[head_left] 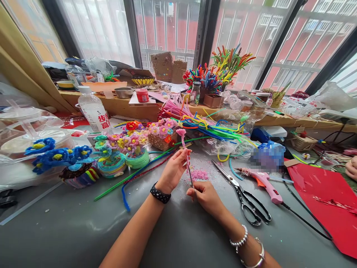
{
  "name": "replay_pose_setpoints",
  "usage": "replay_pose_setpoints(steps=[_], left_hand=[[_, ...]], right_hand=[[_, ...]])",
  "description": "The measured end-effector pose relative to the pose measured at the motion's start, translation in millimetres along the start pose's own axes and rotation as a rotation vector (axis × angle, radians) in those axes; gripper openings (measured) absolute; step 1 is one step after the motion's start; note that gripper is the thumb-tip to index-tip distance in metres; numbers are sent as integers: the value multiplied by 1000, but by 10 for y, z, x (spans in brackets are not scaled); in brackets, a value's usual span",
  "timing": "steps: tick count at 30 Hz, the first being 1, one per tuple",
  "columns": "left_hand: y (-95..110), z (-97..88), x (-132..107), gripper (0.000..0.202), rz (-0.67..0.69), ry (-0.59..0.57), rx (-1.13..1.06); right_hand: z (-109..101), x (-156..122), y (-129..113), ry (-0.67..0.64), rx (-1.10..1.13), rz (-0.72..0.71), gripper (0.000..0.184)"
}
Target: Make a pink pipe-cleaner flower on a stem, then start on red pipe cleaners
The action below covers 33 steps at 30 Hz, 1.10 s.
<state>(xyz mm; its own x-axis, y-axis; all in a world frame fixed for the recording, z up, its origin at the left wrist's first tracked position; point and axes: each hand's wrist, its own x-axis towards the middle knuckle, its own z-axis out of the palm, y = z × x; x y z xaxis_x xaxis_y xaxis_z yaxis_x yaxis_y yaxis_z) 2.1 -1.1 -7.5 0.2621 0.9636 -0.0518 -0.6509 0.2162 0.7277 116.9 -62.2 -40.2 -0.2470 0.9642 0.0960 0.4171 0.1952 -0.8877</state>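
My left hand (175, 166), with a black dotted band on the wrist, pinches a pink pipe cleaner (182, 138) that stands upright, its fluffy top widened and bent. My right hand (205, 195) is closed around a slim tool with a thin metal blade (190, 173); its handle is hidden in my fingers. The blade points up at the lower part of the pipe cleaner, close beside or touching it. Behind my hands lies a small heap of pink fluff (199, 175). Right of them rest large black-handled scissors (242, 195), partly spread.
A pink glue gun (266, 184) and its cord lie right, beside red sheets (320, 201). Pipe-cleaner flowers in small pots (111, 163) stand left, near a plastic bottle (93, 111). Loose pipe cleaners (214, 128) pile up behind. Another person's hand (351, 168) shows at the right edge.
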Motion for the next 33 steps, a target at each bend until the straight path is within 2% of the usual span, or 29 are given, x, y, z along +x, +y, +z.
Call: replay_pose_setpoints(steps=[5, 13, 23, 30, 33], left_hand=[[2, 36, -30, 14, -16, -7, -4], [-4, 24, -11, 14, 10, -1, -26], [-16, 33, -25, 12, -3, -13, 6], [-11, 34, -34, 14, 2, -1, 12], [-4, 29, -28, 15, -4, 7, -1]], right_hand=[[3, -3, 9, -84, 61, -21, 62], [19, -1, 10, 60, 52, 21, 58], [17, 11, 49, -50, 83, -8, 63], [0, 3, -13, 50, 92, 38, 58], [-5, 13, -13, 44, 79, 37, 59]])
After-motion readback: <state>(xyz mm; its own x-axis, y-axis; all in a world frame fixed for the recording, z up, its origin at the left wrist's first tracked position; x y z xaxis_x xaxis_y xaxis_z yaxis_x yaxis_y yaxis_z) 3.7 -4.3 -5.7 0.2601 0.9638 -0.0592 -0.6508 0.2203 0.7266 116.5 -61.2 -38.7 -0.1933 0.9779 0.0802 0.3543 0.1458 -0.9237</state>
